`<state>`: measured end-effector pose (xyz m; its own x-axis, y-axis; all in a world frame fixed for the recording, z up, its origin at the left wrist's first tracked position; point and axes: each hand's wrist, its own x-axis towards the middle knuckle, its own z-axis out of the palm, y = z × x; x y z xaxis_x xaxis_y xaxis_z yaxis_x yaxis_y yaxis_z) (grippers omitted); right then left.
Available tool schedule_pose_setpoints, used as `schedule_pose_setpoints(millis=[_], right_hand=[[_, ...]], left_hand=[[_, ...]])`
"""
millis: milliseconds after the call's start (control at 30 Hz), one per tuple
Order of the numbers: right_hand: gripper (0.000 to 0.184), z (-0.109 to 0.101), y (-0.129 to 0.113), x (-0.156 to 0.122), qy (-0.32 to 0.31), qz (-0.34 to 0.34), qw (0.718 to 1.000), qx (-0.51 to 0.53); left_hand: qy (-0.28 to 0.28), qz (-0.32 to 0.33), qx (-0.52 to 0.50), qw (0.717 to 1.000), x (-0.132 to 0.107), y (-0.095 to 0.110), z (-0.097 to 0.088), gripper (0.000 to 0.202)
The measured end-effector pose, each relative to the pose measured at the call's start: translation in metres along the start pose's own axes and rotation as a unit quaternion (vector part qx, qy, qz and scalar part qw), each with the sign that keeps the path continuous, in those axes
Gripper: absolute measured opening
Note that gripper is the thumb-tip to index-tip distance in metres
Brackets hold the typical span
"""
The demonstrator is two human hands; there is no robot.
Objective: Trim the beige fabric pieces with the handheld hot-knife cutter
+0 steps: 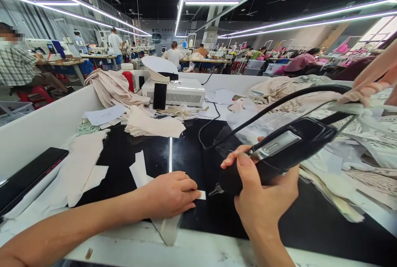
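Note:
My left hand (173,194) lies fairly flat, fingers together, pressing down pale cloth pieces (169,234) on the black tabletop (214,221). A small white end (202,195) juts out beyond its fingertips. My right hand (263,196) is wrapped round a black hand-held power tool (297,140) with a silver plate on its side. Its thin metal tip (216,190) points left, just short of the white end, with a small gap between them. From the tool's rear, a thick black cable (279,103) loops back to the table.
Another person's hand (366,89) is by the cable at upper right. Cream cloth pieces (155,122) and a white machine box (176,91) stand behind. A black phone-like device (34,176) lies left. Lacy fabric heaps (362,134) fill the right. White walls (46,124) border the table.

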<state>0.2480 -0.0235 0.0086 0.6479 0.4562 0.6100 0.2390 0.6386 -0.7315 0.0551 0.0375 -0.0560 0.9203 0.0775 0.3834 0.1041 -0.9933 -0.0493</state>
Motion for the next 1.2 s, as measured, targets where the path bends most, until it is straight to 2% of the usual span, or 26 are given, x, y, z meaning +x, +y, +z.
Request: schedule_pose_setpoints(millis=[200, 467, 667, 900, 1200], right_hand=[[0.045, 0.003, 0.003, -0.001, 0.003, 0.014, 1.0, 0.011], [0.046, 0.005, 0.007, -0.002, 0.001, 0.027, 0.999, 0.018], [0.043, 0.005, 0.008, -0.002, -0.01, 0.015, 1.0, 0.002], [0.052, 0.003, 0.0, -0.002, 0.006, 0.049, 0.999, 0.017], [0.05, 0.0, -0.001, -0.007, -0.008, 0.054, 0.998, 0.023]], left_hand=[[-0.002, 0.005, 0.005, 1.0, 0.002, 0.001, -0.002, 0.022], [0.022, 0.01, -0.008, 1.0, 0.002, 0.001, -0.001, 0.023], [0.008, 0.017, 0.008, 1.0, 0.002, 0.001, 0.002, 0.023], [0.017, 0.02, 0.016, 1.0, 0.002, 0.0, 0.002, 0.023], [0.002, 0.019, 0.018, 1.0, 0.002, 0.0, 0.003, 0.025]])
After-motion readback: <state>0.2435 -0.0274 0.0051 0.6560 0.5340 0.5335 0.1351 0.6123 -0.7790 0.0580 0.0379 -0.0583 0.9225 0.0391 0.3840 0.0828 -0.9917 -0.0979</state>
